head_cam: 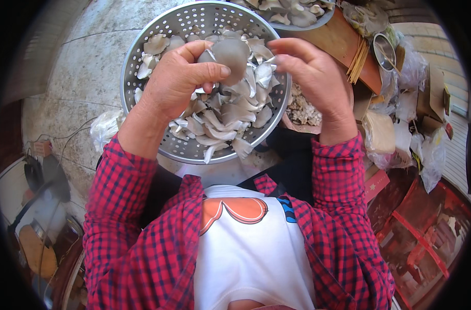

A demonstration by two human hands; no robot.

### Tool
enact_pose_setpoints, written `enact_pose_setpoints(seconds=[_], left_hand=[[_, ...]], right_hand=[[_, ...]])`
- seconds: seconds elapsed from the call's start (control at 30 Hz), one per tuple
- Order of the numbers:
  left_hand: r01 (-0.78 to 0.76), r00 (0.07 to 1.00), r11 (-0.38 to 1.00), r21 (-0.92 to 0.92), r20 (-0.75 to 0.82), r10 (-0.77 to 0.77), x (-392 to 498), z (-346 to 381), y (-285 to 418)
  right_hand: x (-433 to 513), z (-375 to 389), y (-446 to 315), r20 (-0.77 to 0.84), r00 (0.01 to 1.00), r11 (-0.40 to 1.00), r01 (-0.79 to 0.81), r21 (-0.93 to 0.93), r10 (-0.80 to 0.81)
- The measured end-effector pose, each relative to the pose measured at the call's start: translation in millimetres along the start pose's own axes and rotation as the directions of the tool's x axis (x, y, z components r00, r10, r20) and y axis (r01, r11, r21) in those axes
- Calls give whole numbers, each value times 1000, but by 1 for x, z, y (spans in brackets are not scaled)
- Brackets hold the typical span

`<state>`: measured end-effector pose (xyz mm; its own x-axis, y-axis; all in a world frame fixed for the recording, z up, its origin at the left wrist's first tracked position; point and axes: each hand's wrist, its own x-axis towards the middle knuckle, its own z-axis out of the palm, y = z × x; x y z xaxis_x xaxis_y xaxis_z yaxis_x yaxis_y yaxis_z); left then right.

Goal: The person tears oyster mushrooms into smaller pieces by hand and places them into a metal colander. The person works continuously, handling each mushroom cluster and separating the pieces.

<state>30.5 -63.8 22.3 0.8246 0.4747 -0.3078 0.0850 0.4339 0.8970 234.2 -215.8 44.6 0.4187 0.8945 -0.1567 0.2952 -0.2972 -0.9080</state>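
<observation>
In my left hand (177, 75) is a grey oyster mushroom cap (235, 58), pinched between thumb and fingers above a large perforated metal colander (158, 149). My right hand (313, 73) hovers over the colander's right side, slightly blurred. Its thumb and fingers are apart, and I see nothing held between them. Torn oyster mushroom pieces (235, 112) lie heaped in the colander, grey on top with white gills. Below my right wrist, a pinkish basin (289, 123) contains pale mushroom trimmings (303, 108), partly covered by the arm.
Another metal bowl (309, 26) of oyster mushrooms stands beyond the colander. On the brown board (328, 38) at right are thin wooden sticks (358, 60); a small steel bowl (383, 50) is beside them. Plastic bags (433, 155) crowd the right; another bag (107, 126) lies left.
</observation>
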Motion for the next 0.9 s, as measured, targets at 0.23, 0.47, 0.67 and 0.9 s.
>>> enact_pose_setpoints(seconds=[0.23, 0.47, 0.67, 0.9], left_hand=[[127, 988, 977, 169, 63, -139, -5, 2, 6], [31, 999, 991, 134, 37, -36, -8, -3, 3], [35, 999, 992, 124, 27, -39, -10, -8, -2], [49, 999, 996, -76, 24, -48, -12, -17, -7]], right_hand=[[-2, 37, -21, 201, 973, 906, -183, 381, 113], [1, 48, -23, 234, 966, 882, -205, 424, 112], [4, 58, -21, 246, 960, 862, -235, 449, 134], [8, 64, -24, 235, 961, 819, -253, 515, 149]])
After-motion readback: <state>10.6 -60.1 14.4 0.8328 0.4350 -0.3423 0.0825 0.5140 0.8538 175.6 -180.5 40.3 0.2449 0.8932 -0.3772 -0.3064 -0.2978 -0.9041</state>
